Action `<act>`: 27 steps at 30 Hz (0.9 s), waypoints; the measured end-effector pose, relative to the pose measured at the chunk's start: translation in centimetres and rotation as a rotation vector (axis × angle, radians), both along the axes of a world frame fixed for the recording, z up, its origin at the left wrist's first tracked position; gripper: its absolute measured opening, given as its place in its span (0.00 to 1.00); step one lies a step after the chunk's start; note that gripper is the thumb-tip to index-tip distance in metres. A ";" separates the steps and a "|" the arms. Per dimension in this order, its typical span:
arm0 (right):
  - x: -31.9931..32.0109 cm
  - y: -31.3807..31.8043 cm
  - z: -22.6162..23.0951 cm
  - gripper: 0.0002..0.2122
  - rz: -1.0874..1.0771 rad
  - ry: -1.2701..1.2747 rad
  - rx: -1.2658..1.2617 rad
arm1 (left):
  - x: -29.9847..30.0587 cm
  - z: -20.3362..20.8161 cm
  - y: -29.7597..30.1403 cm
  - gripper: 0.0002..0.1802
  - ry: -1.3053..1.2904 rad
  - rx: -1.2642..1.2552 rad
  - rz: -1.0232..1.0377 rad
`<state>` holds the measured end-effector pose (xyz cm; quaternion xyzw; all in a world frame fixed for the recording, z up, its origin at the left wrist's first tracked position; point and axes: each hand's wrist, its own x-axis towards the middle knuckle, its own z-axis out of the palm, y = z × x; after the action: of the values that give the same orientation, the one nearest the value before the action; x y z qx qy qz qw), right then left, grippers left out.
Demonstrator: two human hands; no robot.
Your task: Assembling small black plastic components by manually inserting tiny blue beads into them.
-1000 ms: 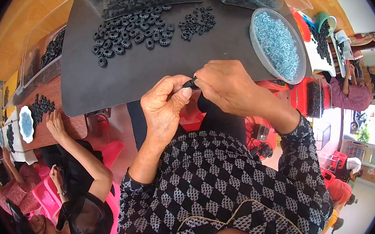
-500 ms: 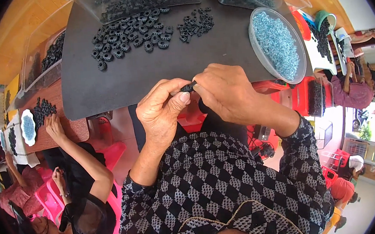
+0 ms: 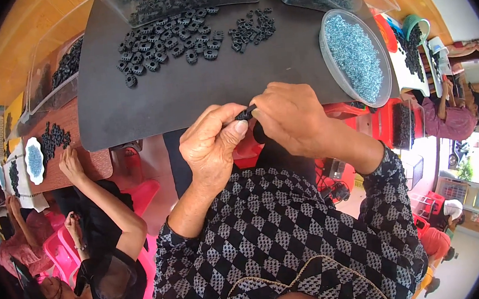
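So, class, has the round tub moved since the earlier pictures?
No: judged against the dark table, the round tub sits at the same place by its right edge.

One dark tabletop [image 3: 200, 93] bears two piles of black parts [image 3: 171, 43], two clear bins [image 3: 124, 11], one round tub [image 3: 333, 69].

And here's the small, knobbly black piece, plastic by its look [image 3: 244, 115], up in the air, pinched between the left hand's [image 3: 206, 149] thumb and forefinger, its far end right at the right hand's [image 3: 291, 116] fingertips! It's lying slantwise, right end slightly higher in view. One part or two joined? Those fingers cover too much to tell.
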<state>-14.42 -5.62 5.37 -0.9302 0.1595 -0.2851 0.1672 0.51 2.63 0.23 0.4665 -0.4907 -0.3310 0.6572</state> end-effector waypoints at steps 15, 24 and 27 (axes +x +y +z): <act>0.3 -0.4 1.0 0.05 0.021 0.076 0.168 | 0.4 -0.5 -0.3 0.09 0.220 0.106 -0.067; 0.5 -0.2 0.6 0.07 0.013 0.108 0.053 | -0.1 -1.0 -0.2 0.09 0.304 0.088 -0.062; 0.8 0.0 0.7 0.09 -0.019 0.146 -0.121 | 0.1 -0.8 0.0 0.10 0.239 0.116 -0.054</act>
<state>-13.63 -5.64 6.02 -0.9553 0.1626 -0.2272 0.0960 0.66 2.65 -0.54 0.4475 -0.4014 -0.4297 0.6738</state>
